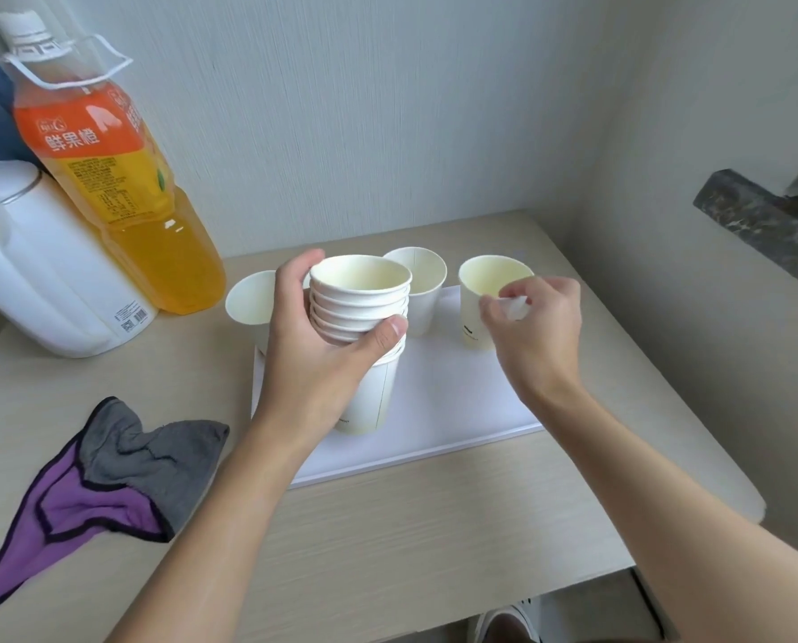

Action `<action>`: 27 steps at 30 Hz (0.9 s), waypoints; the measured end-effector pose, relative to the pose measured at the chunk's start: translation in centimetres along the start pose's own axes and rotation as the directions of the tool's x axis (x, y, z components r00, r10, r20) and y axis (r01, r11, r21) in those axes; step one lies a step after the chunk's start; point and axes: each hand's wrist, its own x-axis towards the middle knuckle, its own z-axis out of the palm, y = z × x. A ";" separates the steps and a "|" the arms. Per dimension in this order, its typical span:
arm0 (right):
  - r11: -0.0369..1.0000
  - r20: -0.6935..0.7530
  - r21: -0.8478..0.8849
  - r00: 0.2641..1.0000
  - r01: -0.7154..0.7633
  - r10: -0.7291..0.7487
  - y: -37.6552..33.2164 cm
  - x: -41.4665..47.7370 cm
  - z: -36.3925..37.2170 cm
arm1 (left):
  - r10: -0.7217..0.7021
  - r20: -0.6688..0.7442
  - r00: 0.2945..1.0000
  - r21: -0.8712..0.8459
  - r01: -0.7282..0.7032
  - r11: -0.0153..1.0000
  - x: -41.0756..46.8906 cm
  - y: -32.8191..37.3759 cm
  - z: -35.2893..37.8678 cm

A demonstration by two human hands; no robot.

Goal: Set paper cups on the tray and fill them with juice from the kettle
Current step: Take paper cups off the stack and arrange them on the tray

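Three cups [414,290] near tray's [457,410] far edge, front bare.

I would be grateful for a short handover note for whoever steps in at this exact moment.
Left hand: gripping the stack of nested paper cups, its base at the white tray.
Right hand: fingers closed on the rim of the right-hand cup, which stands on the tray.
Done: three single cups stand along the tray's far edge: the left cup, the middle cup and the right-hand one. All look empty.
Left: release the right-hand cup, set out any further cups, put the stack aside, then pour. The white kettle and the orange juice bottle stand untouched at far left.
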 end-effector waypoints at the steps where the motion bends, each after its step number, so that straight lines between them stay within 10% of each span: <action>1: 1.000 0.026 -0.008 1.000 -0.013 0.013 0.2 -0.1 0.1 | 0.001 -0.002 1.000 -0.006 -0.001 1.000 -0.1 0.1 0.0; 16: 0.969 0.055 0.001 0.968 -0.247 0.247 1.9 0.3 2.5 | -0.002 0.049 0.999 -0.054 0.004 0.999 -0.3 0.1 0.0; 27: 0.982 0.133 -0.129 0.978 -0.140 0.158 2.9 -0.1 3.6 | 0.014 0.038 0.999 -0.048 -0.012 0.999 -0.3 0.0 -0.1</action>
